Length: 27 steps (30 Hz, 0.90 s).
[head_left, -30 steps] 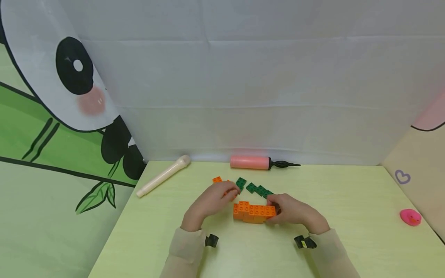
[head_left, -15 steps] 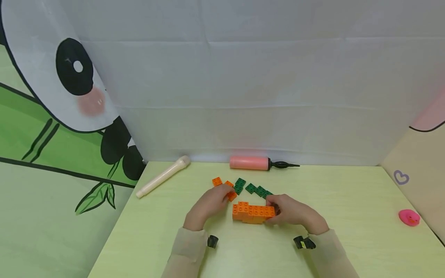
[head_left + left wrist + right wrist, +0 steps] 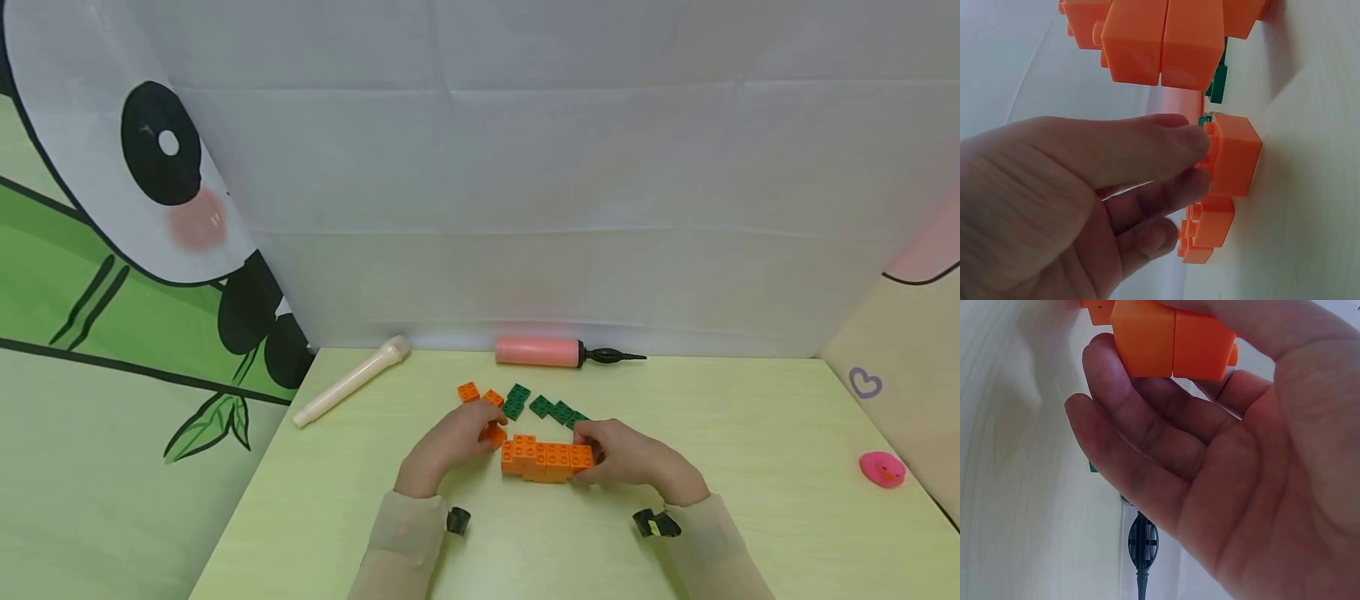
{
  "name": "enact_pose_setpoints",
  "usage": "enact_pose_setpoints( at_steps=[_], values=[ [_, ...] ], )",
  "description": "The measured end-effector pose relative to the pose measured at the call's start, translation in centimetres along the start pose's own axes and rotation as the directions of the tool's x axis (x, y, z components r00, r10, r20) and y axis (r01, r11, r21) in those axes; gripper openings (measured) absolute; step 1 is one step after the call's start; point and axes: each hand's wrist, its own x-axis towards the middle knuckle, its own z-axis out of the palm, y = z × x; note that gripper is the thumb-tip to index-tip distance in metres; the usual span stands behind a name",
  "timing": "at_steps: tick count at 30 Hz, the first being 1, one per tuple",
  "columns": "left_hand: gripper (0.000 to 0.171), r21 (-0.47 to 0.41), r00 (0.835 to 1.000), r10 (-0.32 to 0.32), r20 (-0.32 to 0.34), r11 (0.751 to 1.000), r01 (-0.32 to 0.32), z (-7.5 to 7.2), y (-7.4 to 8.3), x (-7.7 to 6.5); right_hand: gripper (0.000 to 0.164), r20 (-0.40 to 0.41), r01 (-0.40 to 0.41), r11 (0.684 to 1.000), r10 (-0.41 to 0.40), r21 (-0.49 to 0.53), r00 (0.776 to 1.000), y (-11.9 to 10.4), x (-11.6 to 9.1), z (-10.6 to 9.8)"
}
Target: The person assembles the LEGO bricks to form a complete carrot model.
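Two hands work over a pale table (image 3: 757, 467); clock directions run from the built orange block (image 3: 547, 463) between them. At three o'clock the right hand (image 3: 622, 452) pinches the block's end between thumb and fingers; a firm, level hold suits it. At ten o'clock the left hand (image 3: 453, 435) has bent fingers at a loose orange brick (image 3: 1238, 156), tips by its studs; I cannot tell whether they pinch it. Gripping low on its sides would likely be steadier. Just beyond, two more orange bricks (image 3: 468, 392) at ten o'clock and green bricks (image 3: 516, 402) from eleven to one crowd the space, so low sweeps could bump them.

Room to move opens at six o'clock; the near edge is out of view. A pink toy duck (image 3: 882, 470) sits near the right edge at three o'clock, a cream stick (image 3: 351, 383) lies at ten, and a pink pump (image 3: 537, 352) at twelve, by the far edge.
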Motion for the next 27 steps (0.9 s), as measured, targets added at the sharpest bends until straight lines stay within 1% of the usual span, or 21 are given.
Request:
enact_pose_setpoints(
  at_steps=[5,8,11,17,23,27],
  values=[
    [0.029,0.062,1.0,0.019,-0.002,0.998,-0.019,-0.02,-0.02,-0.22,0.031,-0.002,0.004,1.0,-0.004,-0.006,1.0,-0.03,0.03,0.0],
    [0.027,0.075,1.0,0.022,-0.002,0.997,-0.021,0.1,-0.15,-0.28,0.031,-0.003,0.004,1.0,-0.004,-0.008,1.0,-0.05,0.04,0.01],
    [0.025,0.074,1.0,0.001,-0.001,0.997,-0.001,0.29,-0.33,-0.3,0.031,-0.003,0.003,1.0,-0.003,-0.004,1.0,-0.1,0.03,0.03],
    [0.024,0.077,0.998,-0.061,0.007,0.995,0.06,0.55,-0.66,-0.37,0.032,-0.002,0.003,1.0,-0.003,-0.004,1.0,-0.28,-0.01,0.06],
    [0.024,0.087,0.997,-0.075,0.012,0.993,0.073,0.43,-0.79,-0.28,0.031,-0.001,0.011,1.0,-0.011,0.003,1.0,-0.47,-0.14,0.04],
    [0.022,0.062,0.996,-0.085,0.01,0.995,0.084,0.2,-0.68,-0.2,0.031,-0.001,0.01,1.0,-0.01,0.008,1.0,-0.58,-0.2,0.01]
  ],
)
